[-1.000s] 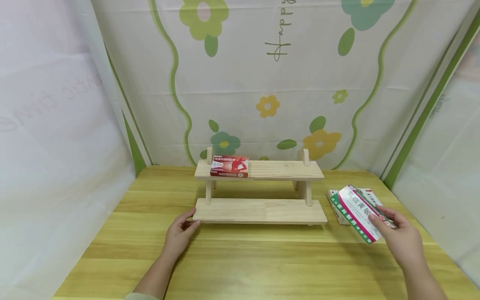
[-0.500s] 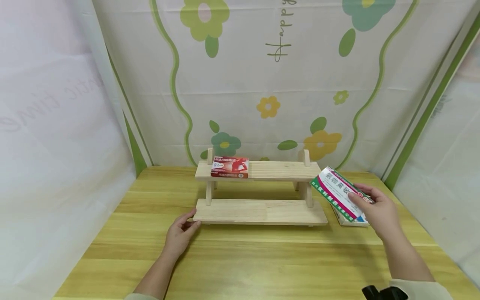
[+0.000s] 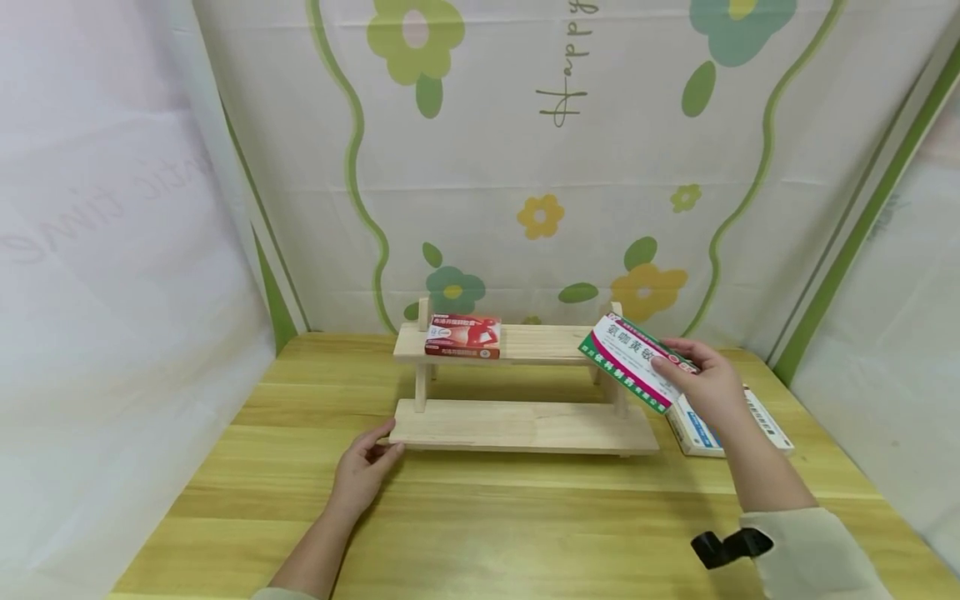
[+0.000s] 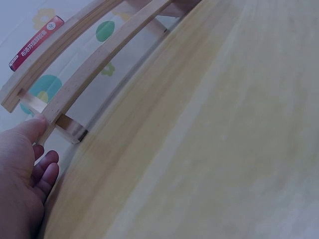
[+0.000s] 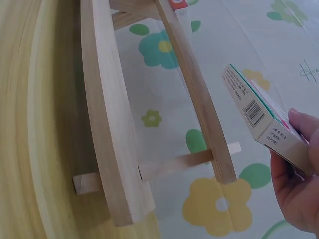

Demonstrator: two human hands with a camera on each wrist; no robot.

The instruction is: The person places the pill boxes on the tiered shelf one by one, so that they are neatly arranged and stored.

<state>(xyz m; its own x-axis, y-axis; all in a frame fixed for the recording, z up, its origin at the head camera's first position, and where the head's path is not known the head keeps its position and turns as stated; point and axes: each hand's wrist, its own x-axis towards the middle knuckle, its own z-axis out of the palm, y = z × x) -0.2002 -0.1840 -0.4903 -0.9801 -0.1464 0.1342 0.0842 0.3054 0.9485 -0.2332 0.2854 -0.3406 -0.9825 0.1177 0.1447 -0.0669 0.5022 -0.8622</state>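
Observation:
A two-tier wooden rack [image 3: 525, 427] stands on the table. My left hand [image 3: 360, 477] holds the left end of its lower shelf, with the thumb against the shelf end in the left wrist view. In my right hand [image 3: 708, 385] is a white, green and magenta medicine box [image 3: 628, 360], pinched between thumb and fingers. It is tilted and held in the air, overlapping the right end of the upper shelf in the head view. The right wrist view shows the barcode side of this medicine box [image 5: 253, 113]. A red medicine box [image 3: 462, 336] lies at the left of the upper shelf.
A white and blue medicine box [image 3: 696, 432] lies on the table right of the rack, partly hidden behind my right forearm. Flower-printed white cloth [image 3: 480, 167] hangs behind the wooden table [image 3: 480, 517] and along both sides.
My right hand has lifted the green and magenta medicine box up and to the left, from over the white box to the upper shelf's right end. My left hand has stayed put.

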